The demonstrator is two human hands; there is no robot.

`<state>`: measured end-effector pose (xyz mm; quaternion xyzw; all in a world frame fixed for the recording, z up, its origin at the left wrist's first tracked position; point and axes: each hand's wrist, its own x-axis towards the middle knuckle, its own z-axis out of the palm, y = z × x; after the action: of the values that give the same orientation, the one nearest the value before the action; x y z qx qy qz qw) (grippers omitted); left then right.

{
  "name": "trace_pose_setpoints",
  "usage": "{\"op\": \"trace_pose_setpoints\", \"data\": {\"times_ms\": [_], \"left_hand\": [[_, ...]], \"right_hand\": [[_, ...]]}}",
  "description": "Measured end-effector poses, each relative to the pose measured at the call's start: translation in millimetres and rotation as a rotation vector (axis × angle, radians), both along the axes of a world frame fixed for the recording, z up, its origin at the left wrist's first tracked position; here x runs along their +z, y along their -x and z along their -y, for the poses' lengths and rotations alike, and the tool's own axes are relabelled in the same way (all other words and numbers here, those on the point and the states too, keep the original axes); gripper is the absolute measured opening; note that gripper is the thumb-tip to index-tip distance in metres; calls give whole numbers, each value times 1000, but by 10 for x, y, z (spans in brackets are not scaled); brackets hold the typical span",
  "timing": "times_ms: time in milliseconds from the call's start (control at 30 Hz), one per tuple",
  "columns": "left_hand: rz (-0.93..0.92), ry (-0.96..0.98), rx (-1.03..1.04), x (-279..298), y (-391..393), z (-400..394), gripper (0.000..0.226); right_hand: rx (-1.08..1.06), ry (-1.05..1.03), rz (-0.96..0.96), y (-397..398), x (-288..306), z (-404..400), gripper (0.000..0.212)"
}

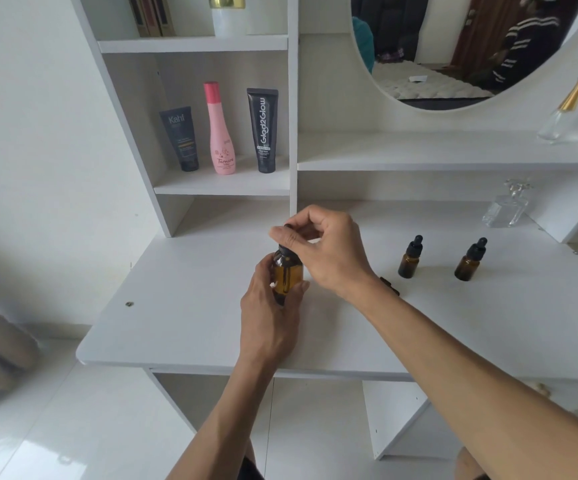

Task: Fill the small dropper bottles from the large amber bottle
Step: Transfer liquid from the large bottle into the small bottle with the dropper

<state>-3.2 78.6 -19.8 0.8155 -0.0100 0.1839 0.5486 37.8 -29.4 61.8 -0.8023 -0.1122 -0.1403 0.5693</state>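
**Both hands on the amber bottle, mid-bench**

My left hand (269, 299) grasps the large amber bottle (288, 277) standing on the white bench (183, 306); my right hand (318, 251) pinches its black dropper cap (287, 249). Two small dropper bottles (409, 259) (469, 261) stand capped, well apart to the right. My right wrist partly hides a dark object (389, 285).

Large amber glass bottle (288, 276) at centre of white desk (183, 306); two small amber dropper bottles (409, 258) (469, 260) to its right, side by side.
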Motion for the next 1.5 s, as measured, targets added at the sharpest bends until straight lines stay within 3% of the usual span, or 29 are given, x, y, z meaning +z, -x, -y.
{"op": "trace_pose_setpoints", "data": {"times_ms": [633, 800, 933, 1067, 1167, 1300, 1500], "left_hand": [[-11, -1, 11, 54, 41, 5, 46], [-31, -44, 45, 82, 67, 33, 73], [87, -49, 153, 76, 107, 77, 78], [309, -117, 287, 124, 223, 187, 59], [425, -173, 205, 138, 300, 354, 49], [271, -261, 12, 97, 243, 609, 48], [-35, -295, -93, 40, 56, 758, 63]], "right_hand": [[-85, 15, -32, 70, 89, 228, 36], [-139, 34, -8, 94, 118, 511, 29], [-227, 60, -11, 94, 63, 804, 16], [-330, 118, -26, 99, -62, 1102, 3], [-378, 185, -59, 141, -192, 1238, 3], [-337, 261, -138, 198, -397, 1295, 18], [-283, 300, -203, 261, -601, 1248, 38]]}}
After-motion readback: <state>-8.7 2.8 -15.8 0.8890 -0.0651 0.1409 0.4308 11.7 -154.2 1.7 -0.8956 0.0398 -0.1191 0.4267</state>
